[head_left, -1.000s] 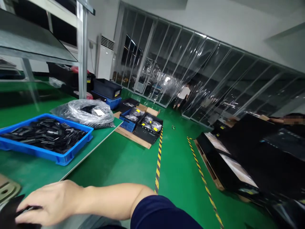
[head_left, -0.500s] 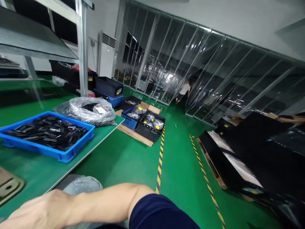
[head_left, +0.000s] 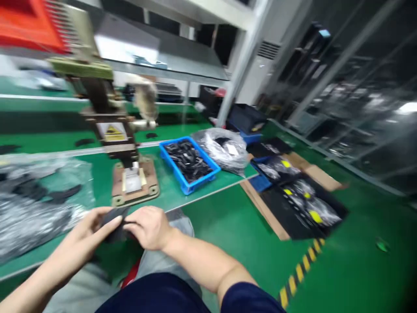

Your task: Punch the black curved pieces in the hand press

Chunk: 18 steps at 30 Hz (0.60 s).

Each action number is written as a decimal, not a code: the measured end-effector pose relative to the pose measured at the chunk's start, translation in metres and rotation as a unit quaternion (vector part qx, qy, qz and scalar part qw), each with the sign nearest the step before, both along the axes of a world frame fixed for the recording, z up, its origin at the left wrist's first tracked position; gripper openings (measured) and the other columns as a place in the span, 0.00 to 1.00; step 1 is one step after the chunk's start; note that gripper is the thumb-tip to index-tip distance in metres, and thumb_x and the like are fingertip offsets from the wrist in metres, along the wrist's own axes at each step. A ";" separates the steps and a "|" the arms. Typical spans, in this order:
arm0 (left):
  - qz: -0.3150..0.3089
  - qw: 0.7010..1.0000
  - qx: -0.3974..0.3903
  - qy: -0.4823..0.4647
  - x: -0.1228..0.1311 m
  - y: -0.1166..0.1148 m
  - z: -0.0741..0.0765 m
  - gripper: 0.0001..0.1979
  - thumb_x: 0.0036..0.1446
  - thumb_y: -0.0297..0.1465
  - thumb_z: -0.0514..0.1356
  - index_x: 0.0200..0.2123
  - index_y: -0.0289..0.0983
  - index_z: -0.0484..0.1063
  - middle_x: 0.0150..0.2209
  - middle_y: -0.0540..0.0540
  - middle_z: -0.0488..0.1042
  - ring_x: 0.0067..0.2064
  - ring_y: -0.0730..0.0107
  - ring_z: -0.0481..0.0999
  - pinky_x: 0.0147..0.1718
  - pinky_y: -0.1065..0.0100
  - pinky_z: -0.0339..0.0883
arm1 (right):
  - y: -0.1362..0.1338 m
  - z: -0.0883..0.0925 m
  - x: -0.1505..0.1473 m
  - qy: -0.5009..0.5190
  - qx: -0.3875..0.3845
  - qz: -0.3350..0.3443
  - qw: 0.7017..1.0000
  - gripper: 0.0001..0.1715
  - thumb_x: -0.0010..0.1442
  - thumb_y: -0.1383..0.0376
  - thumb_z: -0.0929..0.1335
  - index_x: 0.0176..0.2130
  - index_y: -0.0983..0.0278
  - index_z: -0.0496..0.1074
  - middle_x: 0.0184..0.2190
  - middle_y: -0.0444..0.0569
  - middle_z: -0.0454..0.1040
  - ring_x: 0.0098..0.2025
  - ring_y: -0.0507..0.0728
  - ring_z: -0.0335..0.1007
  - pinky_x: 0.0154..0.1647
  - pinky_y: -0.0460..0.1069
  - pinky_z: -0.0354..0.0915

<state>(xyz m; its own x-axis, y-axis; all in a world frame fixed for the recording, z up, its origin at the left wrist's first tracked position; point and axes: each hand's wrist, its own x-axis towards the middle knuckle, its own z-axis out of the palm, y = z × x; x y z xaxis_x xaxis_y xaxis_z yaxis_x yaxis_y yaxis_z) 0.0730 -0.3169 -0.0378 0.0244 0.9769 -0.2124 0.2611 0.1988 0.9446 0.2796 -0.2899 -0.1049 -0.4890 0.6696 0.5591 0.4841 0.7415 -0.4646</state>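
Green bench (head_left: 171,194) and green floor (head_left: 228,226) fill much of our view, softened by blur, and dim transparent panels (head_left: 325,82) at the right let us make out little behind them. A red object (head_left: 29,26) at upper left is cut off. Our left hand (head_left: 94,224) and right hand (head_left: 151,226) partly hide a black piece (head_left: 115,225), so we cannot tell its full outline; it looks dark and flat. We hold it between both hands, fingers pinched narrow on either side, at the bench's front edge, just before the press (head_left: 110,104). On the press, a warning label (head_left: 112,131) shows a yellow triangle, its lettering too blurred to read. We cannot read the white label (head_left: 232,149) on the clear bag (head_left: 236,160) beside the blue tray (head_left: 202,179) either.
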 end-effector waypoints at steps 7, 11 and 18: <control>0.047 0.989 -0.052 -0.130 0.008 -0.007 -0.001 0.28 0.56 0.52 0.73 0.50 0.37 0.82 0.39 0.45 0.82 0.37 0.62 0.79 0.33 0.66 0.77 | 0.034 0.003 0.004 0.125 -0.006 0.115 0.986 0.11 0.72 0.59 0.68 0.49 0.61 0.77 0.41 0.52 0.85 0.43 0.58 0.82 0.47 0.54 0.78; 0.131 0.980 -0.047 -0.143 -0.012 -0.004 -0.001 0.31 0.54 0.54 0.74 0.52 0.37 0.82 0.46 0.40 0.84 0.42 0.57 0.83 0.38 0.61 0.82 | 0.060 0.004 0.033 0.154 -0.019 0.081 0.985 0.10 0.71 0.64 0.68 0.50 0.61 0.76 0.42 0.53 0.84 0.45 0.59 0.80 0.48 0.57 0.77; 0.126 0.991 0.033 0.012 -0.065 0.039 0.005 0.28 0.53 0.55 0.73 0.43 0.37 0.83 0.34 0.46 0.82 0.30 0.65 0.77 0.29 0.67 0.76 | 0.080 -0.020 0.079 0.156 -0.047 -0.016 0.987 0.10 0.72 0.66 0.66 0.47 0.61 0.77 0.40 0.53 0.81 0.42 0.59 0.78 0.45 0.57 0.74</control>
<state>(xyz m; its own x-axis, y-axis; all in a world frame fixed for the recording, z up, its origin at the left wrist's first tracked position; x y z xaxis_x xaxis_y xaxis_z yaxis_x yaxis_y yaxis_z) 0.0078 -0.2782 -0.0324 -0.2264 0.9630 -0.1461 0.2339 0.1993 0.9516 0.3589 -0.2104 -0.1252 -0.2813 0.7378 0.6136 0.3291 0.6748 -0.6605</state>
